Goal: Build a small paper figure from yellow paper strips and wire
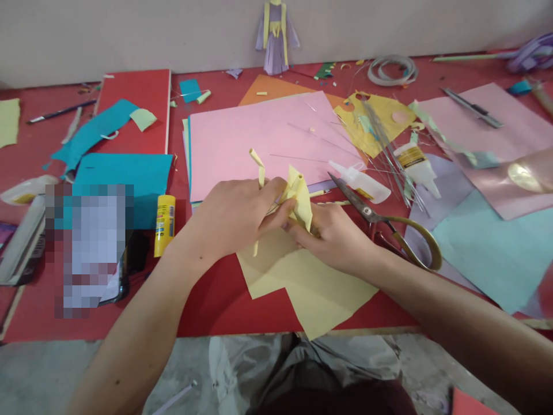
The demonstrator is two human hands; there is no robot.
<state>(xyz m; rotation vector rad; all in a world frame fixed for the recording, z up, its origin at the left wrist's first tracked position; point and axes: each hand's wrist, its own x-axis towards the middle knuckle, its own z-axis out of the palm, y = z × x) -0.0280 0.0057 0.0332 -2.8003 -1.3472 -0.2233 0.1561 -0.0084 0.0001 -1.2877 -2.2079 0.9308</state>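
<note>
Both hands meet over a red table (pixel 216 300) and pinch a small folded piece of pale yellow paper (pixel 300 199). My left hand (pixel 235 213) grips its left side, with a curled yellow strip (pixel 259 164) sticking up above the fingers. My right hand (pixel 334 236) holds the piece from the right and below, fingers closed on it. Under the hands lies a larger cut sheet of yellow paper (pixel 302 285).
Gold-handled scissors (pixel 389 227) lie just right of my right hand. Two glue bottles (pixel 360 181) (pixel 417 164), thin wires and pink sheets (pixel 263 141) lie behind. A yellow glue stick (pixel 165 223) and teal paper (pixel 129 173) are at left. A paper doll (pixel 276 34) leans on the wall.
</note>
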